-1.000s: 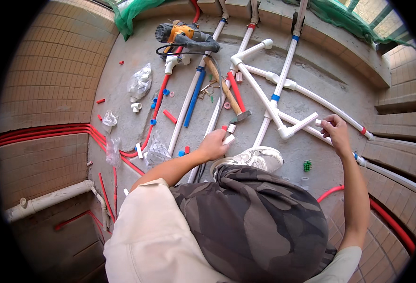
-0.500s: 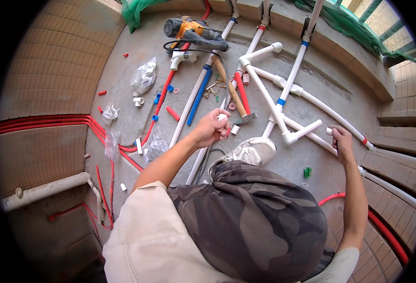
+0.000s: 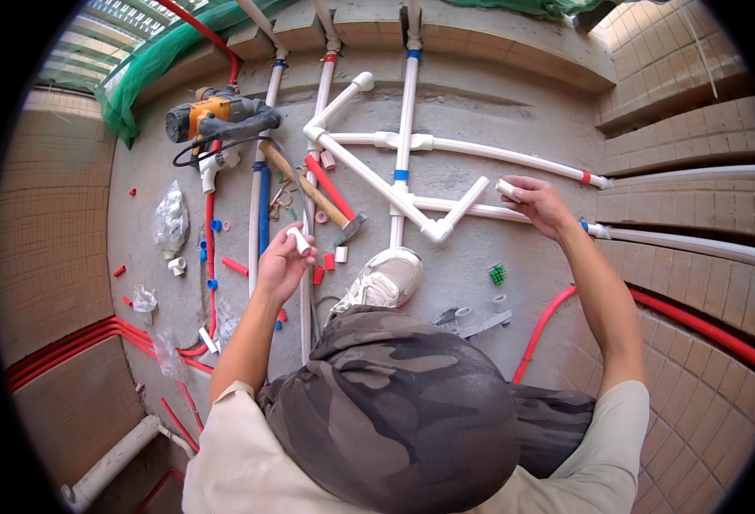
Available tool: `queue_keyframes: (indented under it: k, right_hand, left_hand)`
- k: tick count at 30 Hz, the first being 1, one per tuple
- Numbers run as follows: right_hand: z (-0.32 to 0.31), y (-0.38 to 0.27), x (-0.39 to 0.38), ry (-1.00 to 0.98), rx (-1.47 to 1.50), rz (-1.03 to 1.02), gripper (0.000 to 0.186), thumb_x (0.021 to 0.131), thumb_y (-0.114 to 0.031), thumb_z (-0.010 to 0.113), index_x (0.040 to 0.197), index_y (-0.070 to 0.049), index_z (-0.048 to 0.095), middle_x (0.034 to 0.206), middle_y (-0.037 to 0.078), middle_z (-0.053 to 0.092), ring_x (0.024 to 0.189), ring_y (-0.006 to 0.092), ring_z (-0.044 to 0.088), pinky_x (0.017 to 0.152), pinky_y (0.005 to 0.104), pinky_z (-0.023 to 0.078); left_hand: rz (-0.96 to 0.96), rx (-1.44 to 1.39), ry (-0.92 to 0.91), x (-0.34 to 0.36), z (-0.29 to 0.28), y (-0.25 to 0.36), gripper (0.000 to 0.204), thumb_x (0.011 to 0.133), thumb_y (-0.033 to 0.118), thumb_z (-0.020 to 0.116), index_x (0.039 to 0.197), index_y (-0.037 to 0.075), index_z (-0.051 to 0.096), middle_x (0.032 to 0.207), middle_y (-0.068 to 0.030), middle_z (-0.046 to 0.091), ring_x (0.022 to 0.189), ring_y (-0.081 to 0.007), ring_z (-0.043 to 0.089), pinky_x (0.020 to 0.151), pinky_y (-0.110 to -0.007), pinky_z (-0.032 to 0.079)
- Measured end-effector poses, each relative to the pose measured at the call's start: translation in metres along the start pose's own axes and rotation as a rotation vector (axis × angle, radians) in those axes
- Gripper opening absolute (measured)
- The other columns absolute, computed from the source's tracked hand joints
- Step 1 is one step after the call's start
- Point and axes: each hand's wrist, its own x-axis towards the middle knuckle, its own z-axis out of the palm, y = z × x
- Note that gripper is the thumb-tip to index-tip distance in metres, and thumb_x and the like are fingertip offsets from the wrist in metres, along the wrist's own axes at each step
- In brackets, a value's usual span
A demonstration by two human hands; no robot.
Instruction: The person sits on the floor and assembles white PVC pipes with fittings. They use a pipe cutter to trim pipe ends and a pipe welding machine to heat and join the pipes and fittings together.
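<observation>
My left hand [image 3: 281, 265] grips a short white pipe piece [image 3: 299, 243], left of the hammer [image 3: 317, 195] lying on the floor. My right hand [image 3: 540, 206] pinches another small white piece [image 3: 506, 190] at the right, near the raised free end of a joined white pipe assembly [image 3: 364, 171]. This assembly has elbows and rests across longer white pipes [image 3: 501, 156] with blue and red bands. A red pipe length [image 3: 324, 178] lies along the hammer's handle. Short red pieces [image 3: 318, 275] and a white coupling [image 3: 340, 254] lie beside my shoe [image 3: 381, 278].
An orange-and-grey power tool [image 3: 214, 116] with a black cable is at back left. Red floor pipes [image 3: 209, 214], plastic bags [image 3: 171, 223] and small blue caps [image 3: 215, 225] lie left. Green spacers [image 3: 497, 274] and grey metal parts [image 3: 480, 324] lie right. Tiled walls [image 3: 52, 197] and a ledge [image 3: 514, 51] border the floor.
The view has swung rightward, shifting the floor leftward in the picture. My left hand has moved, turning so the white piece shows clearly. My right hand has risen slightly, still holding its piece.
</observation>
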Motion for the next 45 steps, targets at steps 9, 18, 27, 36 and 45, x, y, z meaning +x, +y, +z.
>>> queue_keyframes:
  k: [9, 18, 27, 36, 45]
  right_hand:
    - [0.006, 0.007, -0.010, 0.027, -0.015, 0.044, 0.036, 0.104, -0.016, 0.058, 0.134, 0.005, 0.060, 0.101, 0.005, 0.068, 0.074, 0.0071, 0.055, 0.060, 0.0214, 0.047]
    - [0.003, 0.001, -0.008, 0.165, -0.049, 0.073, 0.024, 0.103, -0.026, 0.064, 0.103, -0.003, 0.059, 0.093, 0.009, 0.068, 0.069, 0.0130, 0.064, 0.057, 0.0246, 0.055]
    - [-0.001, 0.011, -0.016, 0.108, -0.078, 0.051, 0.040, 0.106, -0.014, 0.051, 0.145, -0.003, 0.051, 0.112, 0.010, 0.065, 0.087, 0.0141, 0.065, 0.075, 0.0277, 0.058]
    - [0.002, 0.017, -0.013, 0.128, -0.335, 0.071, 0.029, 0.105, -0.018, 0.053, 0.132, -0.006, 0.051, 0.087, 0.003, 0.057, 0.065, 0.0117, 0.055, 0.054, 0.0279, 0.043]
    - [-0.048, 0.050, 0.020, 0.303, -0.821, -0.188, 0.032, 0.099, -0.035, 0.063, 0.105, -0.004, 0.057, 0.073, 0.004, 0.053, 0.057, 0.0125, 0.048, 0.055, 0.0305, 0.042]
  left_hand:
    - [0.026, 0.261, 0.269, 0.006, -0.015, 0.006, 0.015, 0.100, 0.017, 0.064, 0.100, 0.007, 0.052, 0.092, -0.0141, 0.069, 0.074, -0.0253, 0.069, 0.058, -0.033, 0.051]
    - [0.037, -0.041, 0.151, 0.006, -0.007, 0.002, 0.014, 0.089, -0.005, 0.062, 0.096, 0.002, 0.053, 0.111, -0.0246, 0.067, 0.100, -0.0349, 0.069, 0.090, -0.044, 0.059]
    - [0.038, -0.167, -0.079, 0.001, 0.000, 0.009, 0.024, 0.107, 0.016, 0.051, 0.123, -0.002, 0.055, 0.119, -0.0216, 0.067, 0.088, -0.0222, 0.066, 0.074, -0.031, 0.054]
    - [0.120, -0.042, 0.216, -0.018, 0.016, 0.005, 0.021, 0.100, 0.000, 0.057, 0.120, -0.006, 0.058, 0.119, -0.0200, 0.065, 0.091, -0.0244, 0.070, 0.081, -0.031, 0.060]
    - [0.204, 0.292, 0.643, -0.019, -0.051, -0.004, 0.022, 0.086, -0.007, 0.069, 0.098, 0.004, 0.053, 0.089, -0.0145, 0.067, 0.071, -0.0224, 0.069, 0.060, -0.032, 0.058]
